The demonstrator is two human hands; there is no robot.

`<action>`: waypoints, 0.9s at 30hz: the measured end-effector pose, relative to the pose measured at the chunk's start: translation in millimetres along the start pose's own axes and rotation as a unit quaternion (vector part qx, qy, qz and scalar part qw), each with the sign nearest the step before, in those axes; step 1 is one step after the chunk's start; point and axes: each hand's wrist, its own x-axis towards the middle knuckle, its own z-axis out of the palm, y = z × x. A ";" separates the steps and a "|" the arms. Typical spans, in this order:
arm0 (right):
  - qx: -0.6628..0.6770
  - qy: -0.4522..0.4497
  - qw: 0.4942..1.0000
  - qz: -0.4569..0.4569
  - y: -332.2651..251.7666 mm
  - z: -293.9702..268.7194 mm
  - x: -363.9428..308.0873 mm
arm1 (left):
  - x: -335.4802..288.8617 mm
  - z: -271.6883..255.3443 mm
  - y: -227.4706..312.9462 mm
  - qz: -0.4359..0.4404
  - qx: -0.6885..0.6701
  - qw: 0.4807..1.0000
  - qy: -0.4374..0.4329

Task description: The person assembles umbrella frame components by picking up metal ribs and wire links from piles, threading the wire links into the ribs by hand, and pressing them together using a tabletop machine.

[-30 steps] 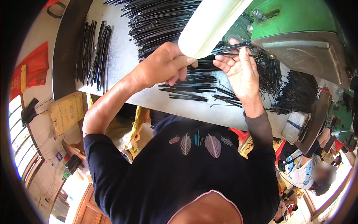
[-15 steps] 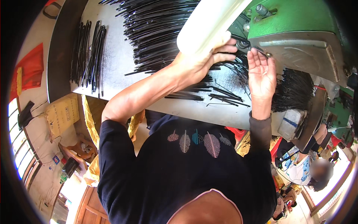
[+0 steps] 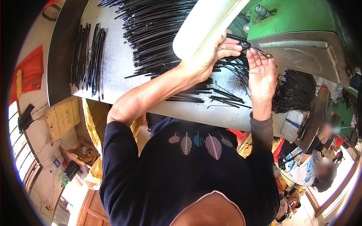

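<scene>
My left hand (image 3: 211, 56) reaches under a long white tube-shaped cover (image 3: 205, 28), which hides part of it. Its fingers close around one end of a thin black rod (image 3: 234, 37) at the green machine (image 3: 290, 19). Palm turned up, my right hand (image 3: 263, 77) is just to the right. Its fingertips meet a thin dark piece with a small round brass-coloured end (image 3: 269, 56), beside the machine's metal face. Whether this piece is the same rod I cannot tell. A large pile of black rods (image 3: 156, 34) lies left of my left hand.
Two small bundles of black rods (image 3: 96, 56) lie on the metal table (image 3: 113, 75) at the left. Loose rods (image 3: 228, 98) are near its front edge. A dense dark bundle (image 3: 296, 90) and a grey box (image 3: 295, 124) stand at the right. Other people are farther right.
The view has shifted slightly, and both hands appear a little farther left. They stay beside the machine in nearly the same pose.
</scene>
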 end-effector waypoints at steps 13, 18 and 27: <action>0.014 0.030 0.999 -0.029 6.3 12.7 -0.3 | 2.9 4.0 4.1 0.032 0.059 0.998 0.004; -0.002 0.043 0.999 -0.033 2.2 10.4 -0.4 | 5.4 2.1 -1.4 0.024 0.045 0.999 -0.002; -0.103 0.063 0.983 0.136 -41.5 0.0 -14.7 | 13.2 1.4 3.7 0.007 0.077 0.997 -0.008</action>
